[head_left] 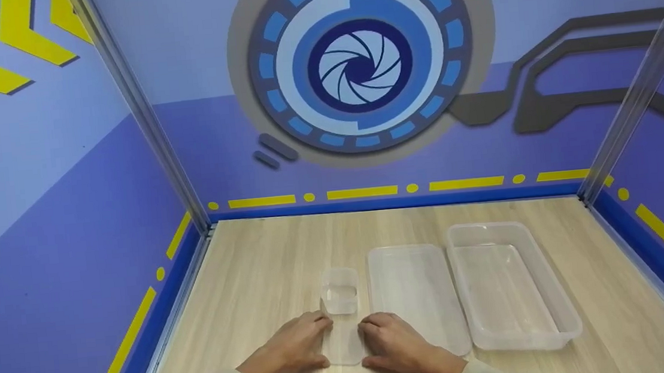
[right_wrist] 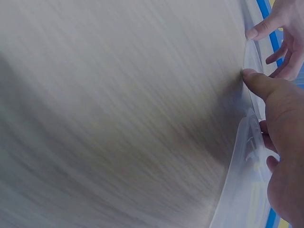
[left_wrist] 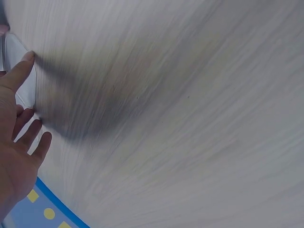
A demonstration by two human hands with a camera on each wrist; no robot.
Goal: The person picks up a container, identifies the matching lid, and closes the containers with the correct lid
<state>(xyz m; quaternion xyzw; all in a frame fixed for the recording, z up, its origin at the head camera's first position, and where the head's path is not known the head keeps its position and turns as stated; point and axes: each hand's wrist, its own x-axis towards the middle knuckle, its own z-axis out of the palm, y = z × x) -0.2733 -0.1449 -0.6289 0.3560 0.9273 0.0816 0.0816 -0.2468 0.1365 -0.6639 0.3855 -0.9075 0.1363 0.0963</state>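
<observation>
A small clear plastic lid (head_left: 345,346) lies flat on the table, between the two hands in the head view. My left hand (head_left: 297,343) is at its left edge, with the thumb at the near corner and the fingertips farther back. In the left wrist view the left hand's fingers (left_wrist: 32,133) are spread and nearly straight. On the opposite edge rests my right hand (head_left: 397,343), its thumb (right_wrist: 254,80) stretched to the near corner; its other fingers are partly hidden in the right wrist view. Just behind the lid stands a small clear container (head_left: 342,307).
A large translucent lid (head_left: 417,299) lies flat to the right of the right hand. Beside it stands a large translucent plastic box (head_left: 559,305), open at the top. The wooden table (head_left: 255,265) is bounded by decorated panels and metal posts (head_left: 138,101).
</observation>
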